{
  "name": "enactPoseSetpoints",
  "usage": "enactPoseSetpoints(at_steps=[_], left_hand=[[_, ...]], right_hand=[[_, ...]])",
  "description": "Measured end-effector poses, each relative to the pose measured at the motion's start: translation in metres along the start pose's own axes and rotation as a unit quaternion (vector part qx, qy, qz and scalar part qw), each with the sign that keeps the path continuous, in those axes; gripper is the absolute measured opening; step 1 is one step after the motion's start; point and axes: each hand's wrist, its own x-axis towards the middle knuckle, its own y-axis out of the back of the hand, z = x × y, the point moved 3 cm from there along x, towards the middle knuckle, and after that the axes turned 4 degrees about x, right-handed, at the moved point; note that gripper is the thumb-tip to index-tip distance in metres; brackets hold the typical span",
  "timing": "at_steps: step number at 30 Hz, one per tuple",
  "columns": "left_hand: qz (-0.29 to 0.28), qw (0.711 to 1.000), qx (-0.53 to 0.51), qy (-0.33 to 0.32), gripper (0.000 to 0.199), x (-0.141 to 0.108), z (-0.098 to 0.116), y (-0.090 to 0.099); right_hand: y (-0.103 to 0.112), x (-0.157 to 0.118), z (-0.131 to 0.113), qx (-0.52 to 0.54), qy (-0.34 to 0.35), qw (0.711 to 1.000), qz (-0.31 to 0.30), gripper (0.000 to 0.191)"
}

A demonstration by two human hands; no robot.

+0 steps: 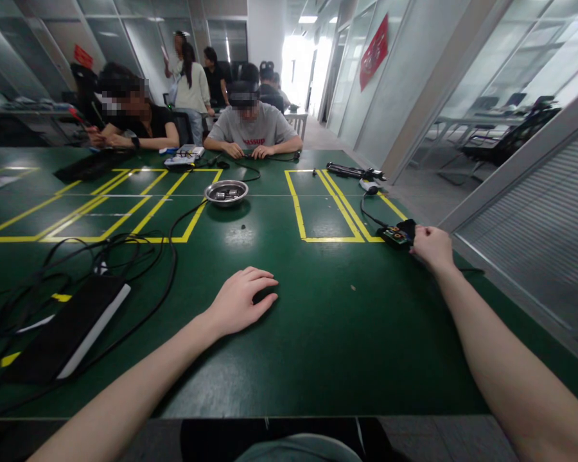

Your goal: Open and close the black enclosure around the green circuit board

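Observation:
At the right side of the green table (308, 340), my right hand (432, 247) is closed on the edge of a black device with an exposed green circuit board (397, 235). A dark cable runs from near this device back to a small white-and-black item (368, 186). My left hand (245, 299) lies palm down on the table near the middle, its fingers stretched out, holding nothing. Beyond it stands a round metal bowl (227, 203) with several small metal parts (227, 194) in it.
A black-and-white flat case (72, 327) and tangled black cables (139, 253) lie at the left. Yellow tape (296, 208) marks rectangles on the table. Across it sit two people, one in a grey shirt (253, 128). A black folded stand (351, 171) lies at the far right.

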Motion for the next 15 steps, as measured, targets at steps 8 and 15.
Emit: enactPoseSetpoints(at_steps=[8, 15], left_hand=[[0.002, 1.000, 0.001, -0.003, 0.019, 0.000, 0.000, 0.001], [0.002, 1.000, -0.001, -0.003, 0.019, 0.001, 0.000, 0.000]], right_hand=[[0.013, -0.012, -0.014, 0.053, 0.006, 0.999, 0.005, 0.052], [0.005, -0.010, -0.016, -0.013, 0.119, 0.993, 0.013, 0.041]])
